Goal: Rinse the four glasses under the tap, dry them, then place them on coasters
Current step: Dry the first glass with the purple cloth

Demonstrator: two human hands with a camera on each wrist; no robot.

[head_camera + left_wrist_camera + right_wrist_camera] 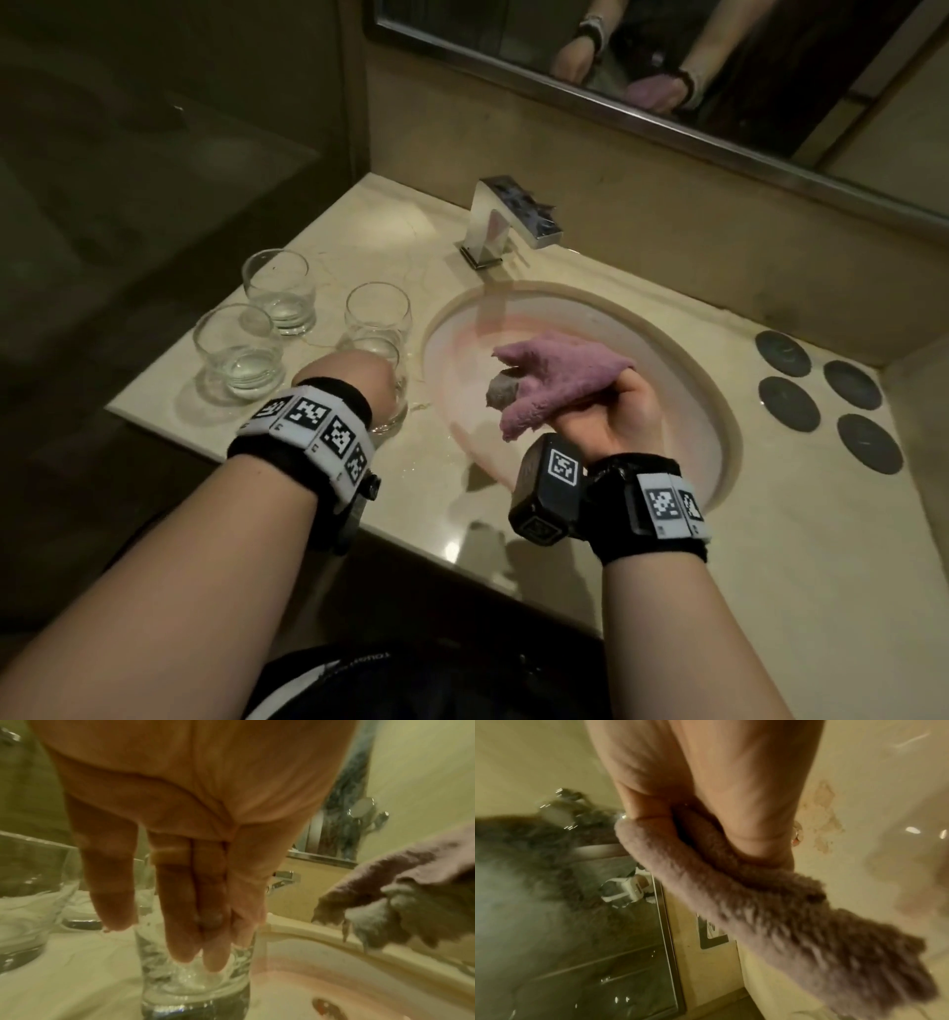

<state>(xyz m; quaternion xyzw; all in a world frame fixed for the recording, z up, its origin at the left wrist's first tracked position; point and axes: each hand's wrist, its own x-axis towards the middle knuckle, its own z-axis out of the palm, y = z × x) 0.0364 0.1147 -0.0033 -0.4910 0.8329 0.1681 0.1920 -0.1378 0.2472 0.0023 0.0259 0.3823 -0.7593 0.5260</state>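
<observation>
Here, left hand (343, 371) at centre-left reaches straight fingers (180, 923) into a clear round glass tumbler (195, 983) on the beige marble worktop (359, 216), grip relaxed; right hand (608, 411) grips a pink fluffy cloth (560, 377) over the oval basin (708, 401).

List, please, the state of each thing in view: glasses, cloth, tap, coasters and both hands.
Nearest glass: upright, left hand reaching its fingers inside.
Three other glasses: upright on the counter.
Pink cloth: gripped by right hand.
Tap: off.
Four coasters: bare.
</observation>
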